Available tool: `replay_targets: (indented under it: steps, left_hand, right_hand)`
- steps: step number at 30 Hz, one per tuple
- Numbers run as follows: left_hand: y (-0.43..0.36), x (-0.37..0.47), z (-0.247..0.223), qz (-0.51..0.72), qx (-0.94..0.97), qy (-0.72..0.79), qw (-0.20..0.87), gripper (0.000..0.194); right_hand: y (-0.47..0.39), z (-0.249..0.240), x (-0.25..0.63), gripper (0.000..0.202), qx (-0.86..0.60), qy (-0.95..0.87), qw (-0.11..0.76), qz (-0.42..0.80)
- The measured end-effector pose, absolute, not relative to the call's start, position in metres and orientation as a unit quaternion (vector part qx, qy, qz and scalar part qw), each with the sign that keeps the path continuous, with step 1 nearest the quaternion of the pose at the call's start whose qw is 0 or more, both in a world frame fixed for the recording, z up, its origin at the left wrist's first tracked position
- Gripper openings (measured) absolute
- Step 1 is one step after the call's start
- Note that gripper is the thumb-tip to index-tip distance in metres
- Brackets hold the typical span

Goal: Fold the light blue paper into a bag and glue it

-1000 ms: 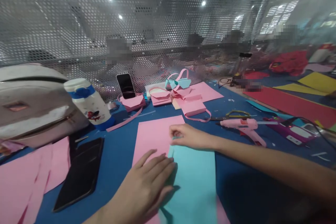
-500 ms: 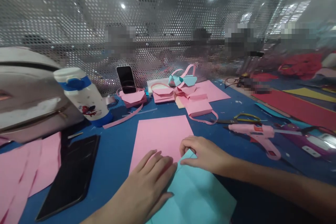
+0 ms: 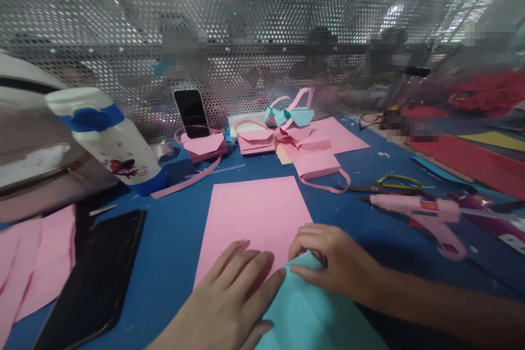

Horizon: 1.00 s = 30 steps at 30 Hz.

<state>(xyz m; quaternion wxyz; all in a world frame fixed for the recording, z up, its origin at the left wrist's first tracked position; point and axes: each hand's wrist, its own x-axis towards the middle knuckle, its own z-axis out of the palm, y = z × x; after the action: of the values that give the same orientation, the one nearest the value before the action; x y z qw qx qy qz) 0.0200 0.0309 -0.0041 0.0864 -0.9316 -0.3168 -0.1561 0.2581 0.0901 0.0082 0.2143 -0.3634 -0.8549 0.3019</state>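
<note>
A turquoise sheet of paper (image 3: 309, 314) lies at the near edge of the view, partly over a pink sheet of paper (image 3: 254, 208). My right hand (image 3: 334, 265) pinches its far corner between thumb and curled fingers, and the corner is bent over there. Laid flat with its fingers stretched out, my left hand (image 3: 229, 295) rests along the turquoise sheet's left edge and over the pink one. The two hands almost meet at that corner. My own arms and fingers hide part of both sheets.
Small pink paper bags (image 3: 205, 145) stand at the back, by an upright phone (image 3: 192, 114). A bottle (image 3: 110, 142) and a black tablet-like slab (image 3: 98, 273) are on the left. On the right lie scissors (image 3: 394, 181) and a pink glue gun (image 3: 426, 210).
The view has shifted slightly, so both hands and the turquoise sheet appear lower and a little to the right. My right hand still pinches the corner; my left stays flat.
</note>
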Motion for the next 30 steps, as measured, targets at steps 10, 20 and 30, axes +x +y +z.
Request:
replay_targets:
  steps: [10,20,30]
  left_hand:
    - [0.032,0.02,-0.006,-0.158,-0.928,-0.326,0.089,0.044]
    - [0.033,0.02,-0.008,-0.161,-0.926,-0.327,0.098,0.042]
    - [0.035,0.02,-0.011,-0.169,-0.924,-0.326,0.105,0.04]
  right_hand:
    - [0.084,0.008,0.275,0.015,-0.173,-0.954,0.244,0.013]
    - [0.088,0.015,0.283,0.031,-0.1,-0.973,0.208,-0.008]
    - [0.089,0.021,0.283,0.038,-0.097,-0.98,0.172,-0.004]
